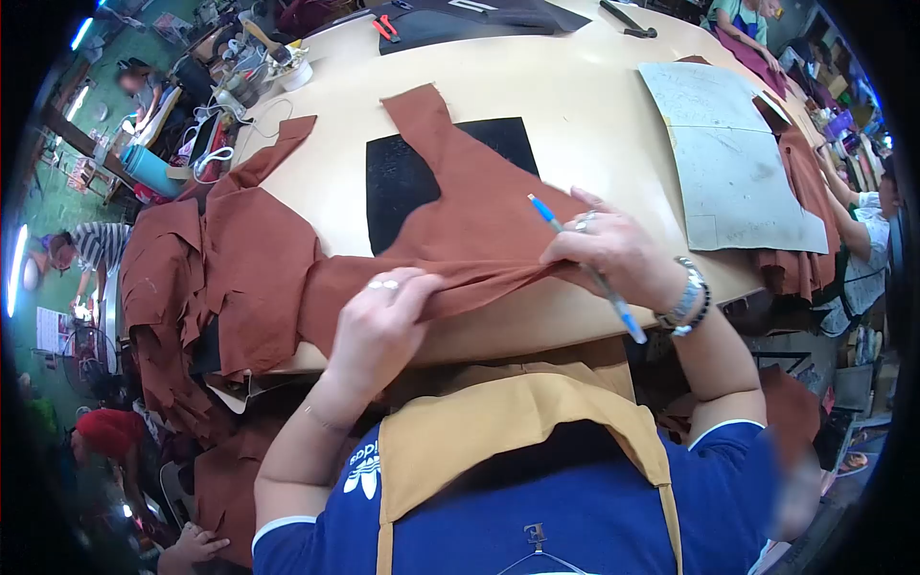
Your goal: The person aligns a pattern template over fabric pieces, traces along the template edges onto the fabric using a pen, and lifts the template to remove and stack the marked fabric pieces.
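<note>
A cut piece of rust-brown fabric [479, 192] lies over a black square mat [388, 192] on the cream table. Its near edge is lifted in folds between my hands. My left hand [388, 311], wearing a ring, pinches that edge at the left. My right hand [613, 240] grips the edge farther right and also has a blue-capped pen [614, 300] between its fingers, slanting down to the right. More brown fabric pieces [259, 278] lie left of my left hand, some hanging over the table's edge.
A grey-white pattern sheet [728, 163] lies on brown fabric at the right. Red-handled cutters [386, 28] rest on dark cloth [460, 29] at the far side, near a dark tool [628, 19]. A blue tumbler [150, 171] stands at left. Other people work around the table.
</note>
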A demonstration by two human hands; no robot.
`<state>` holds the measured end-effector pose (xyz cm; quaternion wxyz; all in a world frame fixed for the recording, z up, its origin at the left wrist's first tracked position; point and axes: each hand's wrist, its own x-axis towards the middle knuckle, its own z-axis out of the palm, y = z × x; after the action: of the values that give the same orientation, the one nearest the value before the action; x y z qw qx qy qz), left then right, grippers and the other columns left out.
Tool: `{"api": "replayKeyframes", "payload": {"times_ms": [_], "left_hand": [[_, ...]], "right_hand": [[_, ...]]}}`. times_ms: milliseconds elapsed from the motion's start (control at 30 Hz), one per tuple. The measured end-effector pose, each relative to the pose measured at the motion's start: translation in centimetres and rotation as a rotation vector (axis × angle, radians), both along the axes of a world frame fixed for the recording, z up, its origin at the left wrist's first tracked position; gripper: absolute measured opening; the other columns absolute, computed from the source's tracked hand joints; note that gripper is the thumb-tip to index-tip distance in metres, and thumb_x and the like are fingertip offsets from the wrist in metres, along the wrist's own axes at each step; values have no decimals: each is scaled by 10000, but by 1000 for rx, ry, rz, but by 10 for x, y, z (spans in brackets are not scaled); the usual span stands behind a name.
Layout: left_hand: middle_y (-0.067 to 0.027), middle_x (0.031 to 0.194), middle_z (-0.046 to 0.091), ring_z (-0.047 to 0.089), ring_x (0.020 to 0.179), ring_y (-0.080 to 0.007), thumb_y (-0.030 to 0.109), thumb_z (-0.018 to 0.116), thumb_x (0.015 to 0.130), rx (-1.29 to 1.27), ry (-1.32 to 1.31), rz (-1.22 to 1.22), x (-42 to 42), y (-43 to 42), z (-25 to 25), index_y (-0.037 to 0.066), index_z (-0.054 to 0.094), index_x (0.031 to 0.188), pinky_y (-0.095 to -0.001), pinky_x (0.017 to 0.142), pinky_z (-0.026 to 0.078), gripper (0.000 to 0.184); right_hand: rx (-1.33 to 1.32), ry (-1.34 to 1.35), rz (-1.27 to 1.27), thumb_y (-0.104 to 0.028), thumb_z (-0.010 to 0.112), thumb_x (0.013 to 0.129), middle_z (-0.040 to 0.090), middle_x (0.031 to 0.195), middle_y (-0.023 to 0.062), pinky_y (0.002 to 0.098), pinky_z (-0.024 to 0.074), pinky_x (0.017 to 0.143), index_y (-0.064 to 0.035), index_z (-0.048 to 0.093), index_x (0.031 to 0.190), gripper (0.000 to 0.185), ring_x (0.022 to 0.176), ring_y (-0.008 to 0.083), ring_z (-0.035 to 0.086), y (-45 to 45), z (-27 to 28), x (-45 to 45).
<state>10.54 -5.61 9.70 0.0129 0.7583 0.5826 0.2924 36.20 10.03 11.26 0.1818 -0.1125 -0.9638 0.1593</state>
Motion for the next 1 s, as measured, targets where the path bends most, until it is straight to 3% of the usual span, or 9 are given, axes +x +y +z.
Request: {"api": "replayKeyframes", "payload": {"times_ms": [200,433,567,667,767,800,867,967,1000], "left_hand": [[-180,945,664,674,876,-320,-143,562,749,8,-32,199,-29,-40,80,-4,638,1024,-361,773,534,317],[-97,834,631,582,738,-169,55,604,910,103,-118,144,-89,35,125,-20,623,976,-275,714,470,101],[-119,748,559,492,685,-184,239,604,935,-68,108,0,-168,182,99,-33,598,953,-343,679,440,273],[-31,958,657,589,954,-99,183,598,948,170,-78,-11,-179,252,110,10,635,1039,-259,893,450,199],[-66,1099,681,601,1017,-109,202,578,956,553,-10,122,-196,284,164,31,657,1129,-261,890,463,256],[-131,907,670,608,830,-217,255,550,964,644,-57,187,-145,250,184,-24,643,990,-353,778,470,295],[-79,925,692,605,847,-158,256,547,972,604,-229,95,-131,221,197,-3,667,1028,-305,801,474,291],[-105,1137,666,610,1032,-134,138,580,946,588,-89,60,-175,207,168,21,659,1132,-285,897,472,233],[-95,1073,672,624,983,-186,98,619,899,657,45,-76,-164,197,150,53,668,1087,-304,861,480,199]], "right_hand": [[-37,286,-73,-32,808,682,651,705,63,272,507,581,-62,662,793,186,633,189,651,-12,92,25],[-66,2,-437,-144,723,778,636,831,13,265,502,696,-78,659,945,190,775,124,618,58,165,28],[-64,-170,-332,-187,675,878,667,932,129,351,485,801,5,669,1026,242,874,197,610,134,172,-16],[121,34,-531,-218,632,905,666,853,117,351,491,729,-17,669,1005,227,782,164,607,197,172,-25],[190,360,-648,-167,550,933,662,762,102,343,504,642,-8,664,981,202,651,167,603,199,191,-16],[213,476,-675,-146,518,942,659,722,96,338,508,610,-2,662,968,206,605,167,601,197,196,-11],[-27,664,-633,-127,493,940,654,686,90,339,511,591,6,660,962,214,573,174,601,164,191,-7],[-390,955,-554,-98,455,938,646,632,82,340,515,562,17,656,954,232,526,183,601,83,176,-6],[-136,717,-542,-64,511,906,663,736,71,316,518,611,-14,667,991,184,606,171,618,92,145,13]]}}
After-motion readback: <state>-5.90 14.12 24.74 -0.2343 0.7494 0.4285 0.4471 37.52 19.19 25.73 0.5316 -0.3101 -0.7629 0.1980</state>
